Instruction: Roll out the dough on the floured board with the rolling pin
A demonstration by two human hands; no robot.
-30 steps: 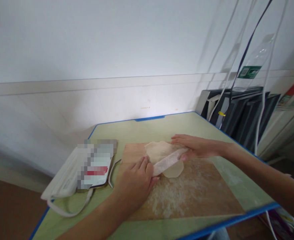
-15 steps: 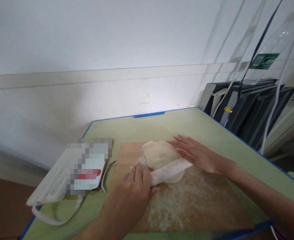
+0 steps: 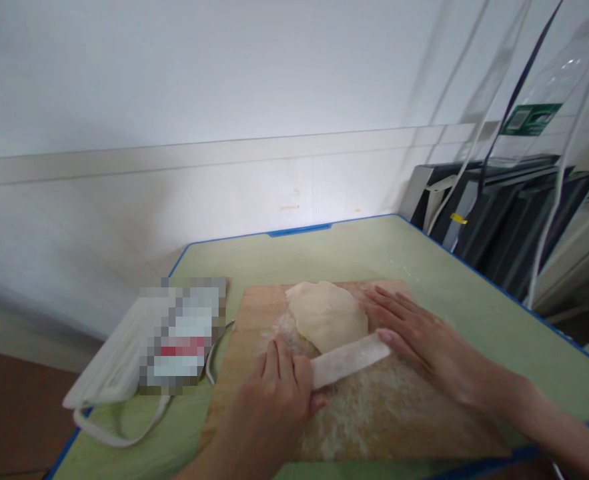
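A pale rolling pin (image 3: pixel 349 360), dusted with flour, lies slanted across the near edge of a flattened sheet of dough (image 3: pixel 329 310). My left hand (image 3: pixel 279 393) is closed round the pin's left end, with the thumb on the near side. Over the right end rests my right hand (image 3: pixel 419 333), its fingers stretched out flat past the pin and the thumb on top of it. That end of the pin is hidden under the palm. Both dough and pin are on a floured wooden board (image 3: pixel 374 420).
Left of the board, a blurred-out device (image 3: pixel 187 340) lies by a white object with a strap (image 3: pixel 104 373). The green table (image 3: pixel 244 257) has a blue edge and meets a white wall. Dark flat panels (image 3: pixel 514 207), cables and a plastic bottle (image 3: pixel 539 113) are at the right.
The rolling pin has come back toward me with both hands, from the middle of the dough to its near edge. More of the dough now shows.
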